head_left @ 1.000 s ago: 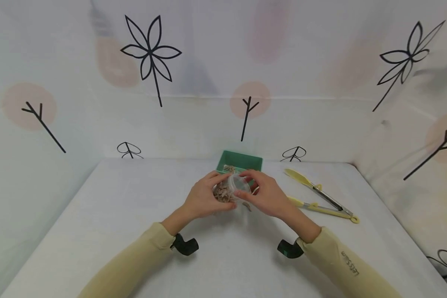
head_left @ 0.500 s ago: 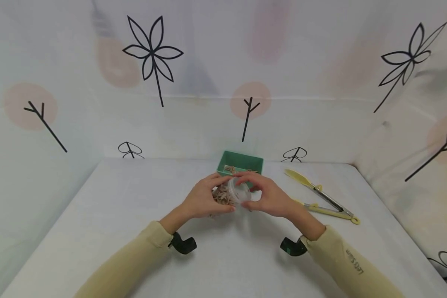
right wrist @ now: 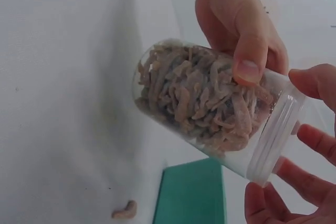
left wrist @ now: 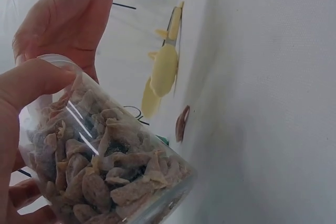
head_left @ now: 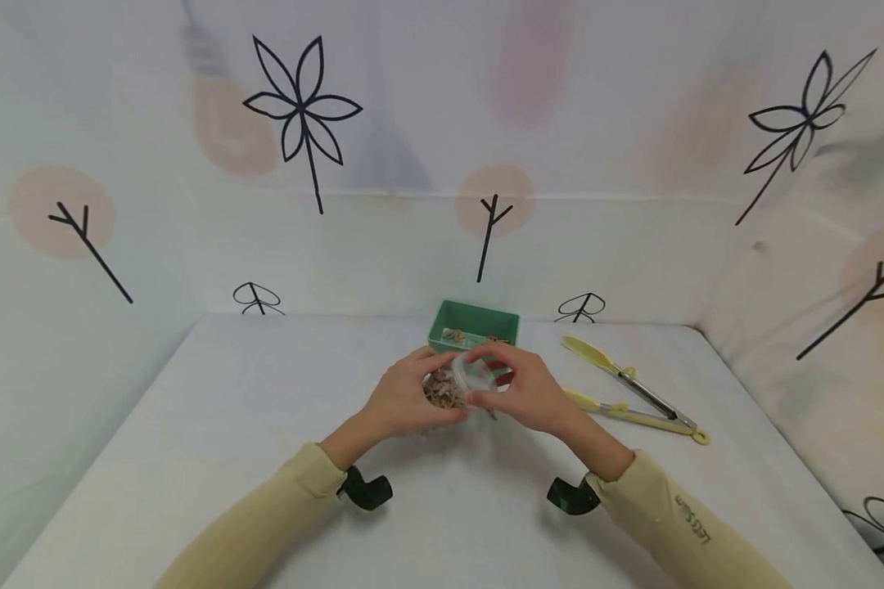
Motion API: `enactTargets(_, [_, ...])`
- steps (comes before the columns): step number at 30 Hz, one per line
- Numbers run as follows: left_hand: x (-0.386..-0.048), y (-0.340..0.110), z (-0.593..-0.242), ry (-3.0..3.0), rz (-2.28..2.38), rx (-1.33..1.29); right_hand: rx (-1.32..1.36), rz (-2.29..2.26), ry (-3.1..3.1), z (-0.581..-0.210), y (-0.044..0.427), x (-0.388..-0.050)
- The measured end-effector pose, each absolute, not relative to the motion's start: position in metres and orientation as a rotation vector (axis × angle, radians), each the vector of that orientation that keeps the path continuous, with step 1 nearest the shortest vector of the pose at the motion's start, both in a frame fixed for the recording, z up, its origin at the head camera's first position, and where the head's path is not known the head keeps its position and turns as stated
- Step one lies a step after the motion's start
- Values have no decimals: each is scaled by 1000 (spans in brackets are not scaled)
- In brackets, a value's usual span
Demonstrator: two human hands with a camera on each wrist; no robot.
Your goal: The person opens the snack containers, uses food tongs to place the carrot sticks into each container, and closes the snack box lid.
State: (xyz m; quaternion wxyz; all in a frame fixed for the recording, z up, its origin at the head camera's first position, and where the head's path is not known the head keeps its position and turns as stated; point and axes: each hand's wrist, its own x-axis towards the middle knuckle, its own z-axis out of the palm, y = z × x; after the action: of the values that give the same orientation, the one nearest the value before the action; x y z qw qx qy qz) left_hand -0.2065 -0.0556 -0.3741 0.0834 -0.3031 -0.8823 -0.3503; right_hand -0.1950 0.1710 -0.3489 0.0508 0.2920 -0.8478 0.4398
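Note:
A clear plastic jar full of brownish dried strips is held tilted above the table, its lidded end toward the right hand. My left hand grips the jar's body, thumb along the near side, as the left wrist view also shows of the jar. With fingertips and thumb around the rim, my right hand holds the clear screw lid, which sits on the jar's mouth. One loose strip lies on the table below.
Behind the hands stands a green tray with some strips in it. To the right lie yellow-tipped tongs, spread apart on the white table. A patterned cloth wall rises behind the table.
Both hands stay around the jar and its lid. The right hand's fingers shift slightly about the lid, and the jar moves only a little.

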Motion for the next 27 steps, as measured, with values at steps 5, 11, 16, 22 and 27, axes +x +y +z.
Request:
enactTargets(5, [-209, -57, -375, -2620, -1057, -894, 861, 1390, -2574, -349, 170, -196])
enactTargets(11, [-212, -63, -375, -2530, -1201, -920, 834, 1543, -2493, -351, 172, -198])
enactTargets(16, [-221, -68, -381, -2485, -1341, -877, 810, 1653, -2456, -355, 176, -199])
enactTargets(22, [-229, -74, -389, -2492, -1535, -793, 759, 1659, -2485, -365, 188, -199])
enactTargets(27, [-231, -76, -397, -2493, -1612, -745, 709, 1591, -2533, -374, 201, -196])
